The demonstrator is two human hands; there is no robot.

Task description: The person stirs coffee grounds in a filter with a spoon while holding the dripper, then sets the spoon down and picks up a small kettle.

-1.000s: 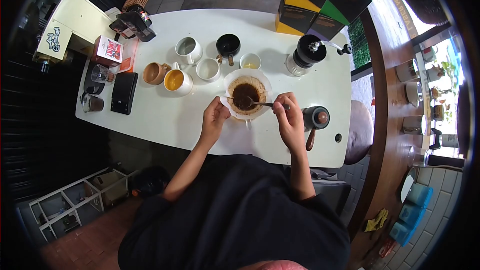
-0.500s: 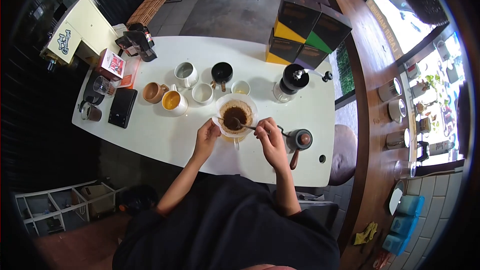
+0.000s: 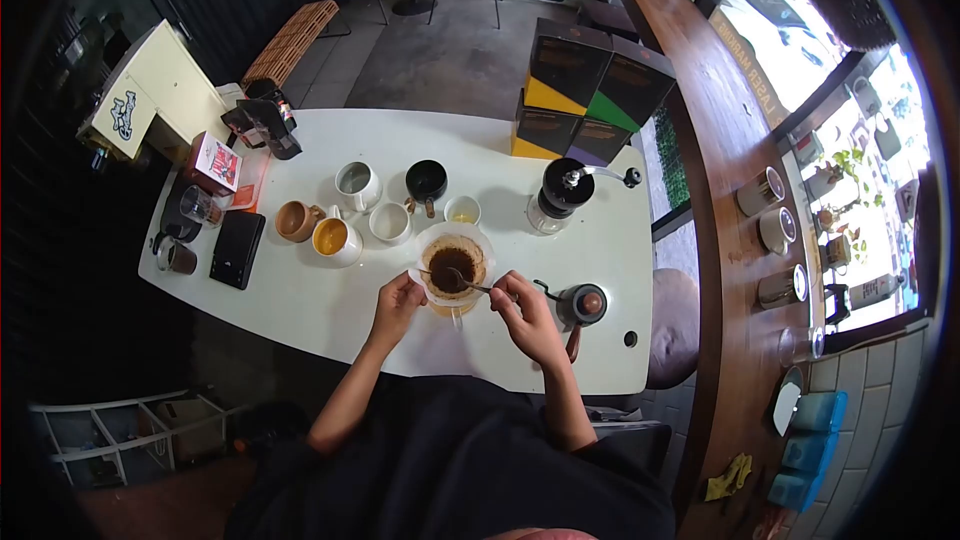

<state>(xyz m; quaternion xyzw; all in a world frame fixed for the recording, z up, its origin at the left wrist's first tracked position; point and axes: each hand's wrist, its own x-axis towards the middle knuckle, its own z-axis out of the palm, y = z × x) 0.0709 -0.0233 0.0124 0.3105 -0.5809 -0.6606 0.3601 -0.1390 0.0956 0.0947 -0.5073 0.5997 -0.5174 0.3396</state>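
A white paper coffee filter (image 3: 470,240) sits in a dripper above a glass server (image 3: 457,314), with dark wet coffee grounds (image 3: 447,262) inside. My left hand (image 3: 397,306) is closed at the filter's left rim, pinching its edge. My right hand (image 3: 526,320) grips the handle of a spoon (image 3: 474,286) from the right, and the spoon's bowl rests in the grounds. Right of my right hand stands a grey kettle-like pot (image 3: 583,304) with a wooden knob and handle. A small cup (image 3: 462,210) of pale liquid is just behind the filter.
Several cups stand left of the filter, including a white mug (image 3: 336,239) with orange-brown liquid and a black cup (image 3: 427,181). A hand grinder (image 3: 562,192) and stacked black boxes (image 3: 585,90) are at the back right. A black scale (image 3: 238,250) lies at left.
The camera view has tilted up, so the table appears lower. The spoon has shifted slightly within the grounds; both hands keep their grip.
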